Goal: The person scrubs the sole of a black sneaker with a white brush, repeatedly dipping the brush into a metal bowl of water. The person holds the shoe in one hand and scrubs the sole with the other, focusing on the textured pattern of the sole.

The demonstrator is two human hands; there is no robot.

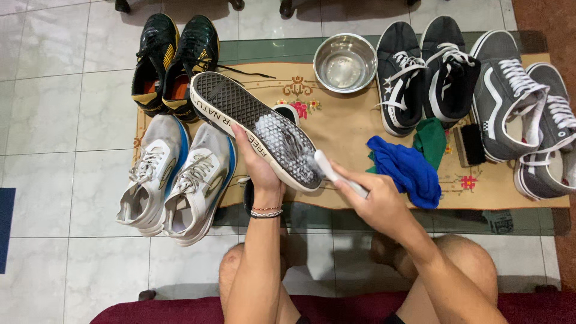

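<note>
Grip state: the left hand [259, 169] is closed around the edge of a slip-on shoe [255, 129], fingers under the upper and thumb along the white sidewall, holding it sole-up and tilted away from the person. The right hand [375, 201] is closed around the white handle of a small brush [327, 169], with the brush head resting on the heel end of the waffle-pattern sole.

Step in hand, as judged: scrubbing the sole. White foam [282, 139] covers the part of the tread nearest the brush; the toe half of the sole looks dry and dark. The next move appears to call for a steady left-hand hold while the brush travels toward the uncovered toe section.

Position relative to grip: the shoe lies between both hands, above the near edge of a tan embroidered mat [348, 129] on a glass-topped table.

Surroundings:
- A steel bowl [345, 63] sits at the far edge of the mat.
- A blue cloth [405, 168] and a green cloth [433, 139] lie just right of the brush hand.
- A dark block brush [470, 144] lies beside the green cloth.
- A pair of black high-top sneakers [426, 72] and a pair of grey sneakers [528, 108] stand to the right.
- A pair of black-and-yellow shoes [174, 60] and a pair of white running shoes [177, 180] stand to the left.
</note>
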